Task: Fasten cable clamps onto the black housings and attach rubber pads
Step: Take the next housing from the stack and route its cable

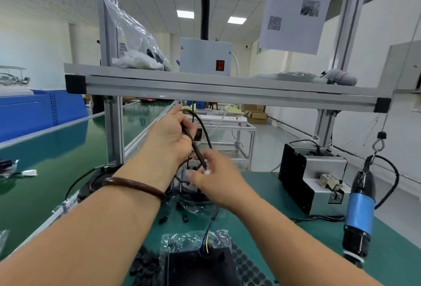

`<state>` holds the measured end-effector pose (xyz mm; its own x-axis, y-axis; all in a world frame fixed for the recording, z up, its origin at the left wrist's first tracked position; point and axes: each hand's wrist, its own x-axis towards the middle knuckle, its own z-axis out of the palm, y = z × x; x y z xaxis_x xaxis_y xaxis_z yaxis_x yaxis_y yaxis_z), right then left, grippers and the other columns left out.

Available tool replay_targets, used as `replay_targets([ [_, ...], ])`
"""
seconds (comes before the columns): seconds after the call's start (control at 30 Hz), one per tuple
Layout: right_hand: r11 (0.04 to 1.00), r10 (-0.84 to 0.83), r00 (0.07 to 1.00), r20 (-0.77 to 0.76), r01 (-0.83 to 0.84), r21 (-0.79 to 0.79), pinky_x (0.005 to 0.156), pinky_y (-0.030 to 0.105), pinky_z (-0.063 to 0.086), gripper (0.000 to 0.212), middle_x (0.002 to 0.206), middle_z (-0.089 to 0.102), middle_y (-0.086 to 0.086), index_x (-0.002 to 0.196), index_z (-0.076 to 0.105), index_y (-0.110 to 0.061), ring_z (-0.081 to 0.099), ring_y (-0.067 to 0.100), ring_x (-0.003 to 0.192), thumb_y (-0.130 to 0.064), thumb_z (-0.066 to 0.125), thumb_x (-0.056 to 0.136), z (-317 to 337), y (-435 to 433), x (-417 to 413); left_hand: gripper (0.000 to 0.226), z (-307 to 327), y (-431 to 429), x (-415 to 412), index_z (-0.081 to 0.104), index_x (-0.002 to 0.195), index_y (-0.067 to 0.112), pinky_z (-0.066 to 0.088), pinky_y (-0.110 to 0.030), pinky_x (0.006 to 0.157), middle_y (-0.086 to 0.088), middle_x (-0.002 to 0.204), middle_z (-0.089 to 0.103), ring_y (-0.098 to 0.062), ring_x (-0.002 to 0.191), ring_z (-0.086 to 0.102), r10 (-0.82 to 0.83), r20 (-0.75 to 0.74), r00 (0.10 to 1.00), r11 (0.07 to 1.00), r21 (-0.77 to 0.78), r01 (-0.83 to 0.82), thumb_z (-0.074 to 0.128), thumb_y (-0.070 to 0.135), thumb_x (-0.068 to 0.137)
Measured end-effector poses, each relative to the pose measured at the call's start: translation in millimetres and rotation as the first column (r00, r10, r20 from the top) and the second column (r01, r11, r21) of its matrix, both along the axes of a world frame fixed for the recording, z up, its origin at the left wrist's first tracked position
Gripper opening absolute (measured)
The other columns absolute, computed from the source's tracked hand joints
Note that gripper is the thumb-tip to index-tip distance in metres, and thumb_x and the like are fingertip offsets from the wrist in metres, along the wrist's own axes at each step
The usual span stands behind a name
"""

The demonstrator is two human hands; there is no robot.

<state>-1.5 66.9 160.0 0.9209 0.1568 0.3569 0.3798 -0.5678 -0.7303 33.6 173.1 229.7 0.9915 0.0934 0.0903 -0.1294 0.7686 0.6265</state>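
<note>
My left hand [169,136] is raised above the green bench and grips a black sheathed cable [193,143] that loops up and over my fingers. My right hand [218,179] pinches the white connector [206,172] at that cable's lower end. A black housing [200,265] lies near the front edge with coloured wires rising from it. Beside it is a sheet of round black rubber pads [246,265], and a heap of loose black pads [143,267] lies to its left. Small black cable clamps [163,220] lie on the mat beneath my hands.
A blue and black electric screwdriver [361,212] hangs at the right from a hook. Behind it stands a grey screw feeder box [319,179]. An aluminium shelf rail [227,91] crosses just above my hands. Clear plastic bags [196,203] lie under my wrists. A green conveyor [57,149] runs at left.
</note>
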Motion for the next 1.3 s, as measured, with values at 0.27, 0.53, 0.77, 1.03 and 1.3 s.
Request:
replay_targets([
  [0.27, 0.833, 0.012, 0.999, 0.040, -0.032, 0.552, 0.047, 0.018, 0.044, 0.006, 0.068, 0.063, 0.004, 0.087, 0.061, -0.015, 0.055, 0.006, 0.048, -0.016, 0.065, 0.091, 24, -33, 5, 0.037, -33, 40, -4, 0.068, 0.112, 0.035, 0.028, -0.043, 0.109, -0.003, 0.129, 0.040, -0.026, 0.123, 0.037, 0.357, 0.413, 0.838, -0.027, 0.901, -0.432, 0.045, 0.055, 0.091],
  [0.53, 0.739, 0.068, 0.998, -0.006, -0.046, 0.672, 0.039, 0.016, 0.033, 0.027, 0.053, 0.054, 0.000, 0.069, 0.059, -0.015, 0.040, 0.007, 0.039, -0.021, 0.059, 0.096, 37, -29, -3, 0.036, -32, 26, -22, 0.063, 0.112, 0.025, 0.044, -0.030, 0.075, 0.014, 0.085, 0.051, -0.016, 0.088, 0.058, -0.371, 0.694, 0.618, -0.341, 0.517, -0.785, 0.035, 0.042, 0.098],
  [0.77, 0.700, 0.009, 0.997, 0.081, -0.064, 0.712, 0.037, 0.014, 0.030, 0.029, 0.050, 0.051, 0.001, 0.065, 0.061, -0.014, 0.039, 0.005, 0.037, -0.016, 0.060, 0.095, 52, -39, -21, 0.044, -11, 26, -31, 0.063, 0.086, 0.016, 0.051, -0.035, 0.052, 0.004, 0.072, 0.061, -0.020, 0.062, 0.059, -0.478, 0.773, 0.417, -0.388, 0.240, -0.890, 0.030, 0.041, 0.099],
  [1.03, 0.640, -0.003, 0.986, 0.166, -0.126, 0.758, 0.036, 0.014, 0.022, 0.032, 0.046, 0.050, 0.002, 0.063, 0.061, -0.012, 0.030, 0.009, 0.037, -0.014, 0.060, 0.095, 75, -56, -31, 0.049, 28, 28, -38, 0.065, 0.090, 0.017, 0.033, -0.023, 0.040, 0.004, 0.074, 0.064, -0.022, 0.054, 0.056, -0.547, 0.770, 0.327, -0.454, 0.055, -0.889, 0.024, 0.044, 0.097],
  [1.3, 0.562, -0.035, 0.989, 0.144, -0.100, 0.821, 0.034, 0.013, 0.023, 0.028, 0.048, 0.050, -0.001, 0.068, 0.058, -0.011, 0.031, 0.007, 0.036, -0.014, 0.059, 0.095, 75, -81, -22, 0.051, 37, 34, -25, 0.061, 0.100, 0.026, 0.030, -0.021, 0.046, 0.007, 0.080, 0.063, -0.020, 0.064, 0.057, -0.485, 0.809, 0.334, -0.489, 0.066, -0.870, 0.017, 0.051, 0.091],
])
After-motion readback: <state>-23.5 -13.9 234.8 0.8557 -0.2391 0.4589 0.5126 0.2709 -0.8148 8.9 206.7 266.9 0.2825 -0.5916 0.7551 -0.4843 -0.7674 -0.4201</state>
